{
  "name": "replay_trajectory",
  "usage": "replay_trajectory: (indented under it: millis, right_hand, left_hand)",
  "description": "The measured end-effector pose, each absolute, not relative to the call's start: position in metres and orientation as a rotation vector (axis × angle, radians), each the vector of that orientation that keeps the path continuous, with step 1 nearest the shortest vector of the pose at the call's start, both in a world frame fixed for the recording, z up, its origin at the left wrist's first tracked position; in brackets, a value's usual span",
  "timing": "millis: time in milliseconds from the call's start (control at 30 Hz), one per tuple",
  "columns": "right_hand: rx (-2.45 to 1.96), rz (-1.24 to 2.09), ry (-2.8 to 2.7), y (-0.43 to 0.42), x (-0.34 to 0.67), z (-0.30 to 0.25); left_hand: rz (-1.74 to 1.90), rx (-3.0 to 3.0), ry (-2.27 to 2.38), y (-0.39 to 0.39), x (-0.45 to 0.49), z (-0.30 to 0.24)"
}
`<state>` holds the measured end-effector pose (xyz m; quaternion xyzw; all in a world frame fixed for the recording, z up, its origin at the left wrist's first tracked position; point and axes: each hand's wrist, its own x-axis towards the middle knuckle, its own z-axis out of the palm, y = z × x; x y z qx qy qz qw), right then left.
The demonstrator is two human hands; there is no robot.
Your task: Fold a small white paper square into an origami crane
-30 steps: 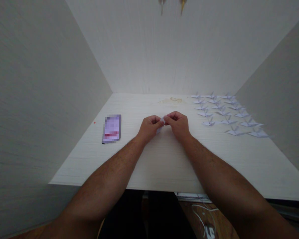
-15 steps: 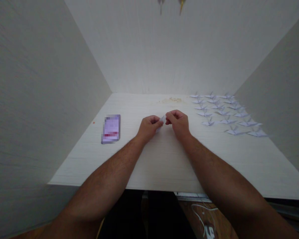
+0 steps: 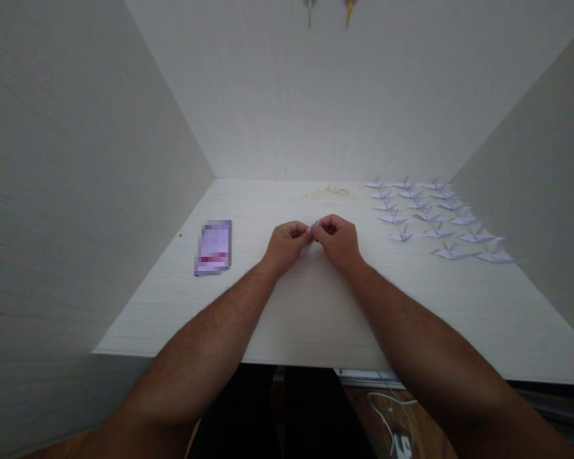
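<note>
A small folded piece of white paper [image 3: 307, 247] is pinched between my two hands, above the middle of the white table. My left hand [image 3: 286, 243] closes thumb and fingers on its left side. Fingertips of my right hand [image 3: 337, 239] are pressed together at its upper right tip, close against the left thumb. Most of the paper is hidden by the fingers, so its exact shape cannot be made out. To the right, several white folded paper cranes [image 3: 430, 234] stand in rows on the table.
A pixelated purple rectangular object [image 3: 213, 248] lies on the left of the white table [image 3: 306, 319]. Panels rise at the left, back and right. Yellowish marks [image 3: 335, 191] show near the back. Below the front edge, a white cable [image 3: 382, 414] lies on the floor.
My right hand has moved slightly left and down, from just apart to pinching the paper's tip. My left hand has stayed nearly in place, holding the paper.
</note>
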<state>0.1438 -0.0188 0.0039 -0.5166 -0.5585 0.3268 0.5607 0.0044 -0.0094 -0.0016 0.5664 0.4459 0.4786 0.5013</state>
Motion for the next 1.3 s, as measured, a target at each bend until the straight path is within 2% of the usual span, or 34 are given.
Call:
replay_trajectory:
  millis: [400,1300]
  right_hand:
    - [-1.292,0.603,-1.329,-0.0219,0.1409,0.0048]
    - [-1.138,0.858,-1.289,-0.016,0.1463,0.0048]
  left_hand:
    - [1.165,1.403,1.122,-0.0129,0.0091,0.002]
    - [1.091,1.303,1.047,-0.0094,0.0048,-0.004]
